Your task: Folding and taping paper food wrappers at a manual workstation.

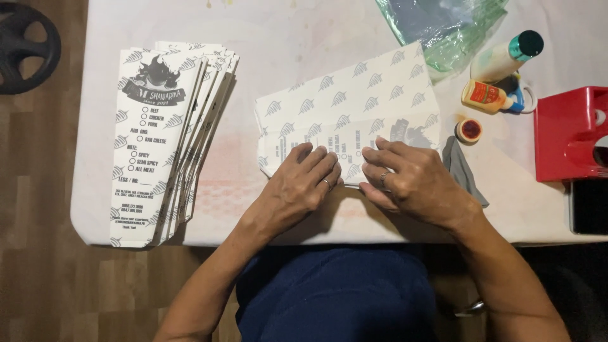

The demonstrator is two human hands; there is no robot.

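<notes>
Folding appears partway done: left hand (pixel 304 180) and right hand (pixel 405 180) press flat, fingers extended and gripping nothing, on the printed paper sheet (pixel 348 101) at table centre (finished folded sleeves (pixel 168 139) lie stacked left).

White printed paper on a pale table

Paper sheets (pixel 354 107) under the hands: white with a grey leaf motif and grey lettering. Left of them, a stack of paper sleeves (pixel 166 139), same print. To their right: red box (pixel 567 136), teal-capped bottle (pixel 506 57), green plastic bag (pixel 453 28). Table (pixel 266 35) off-white.
</notes>
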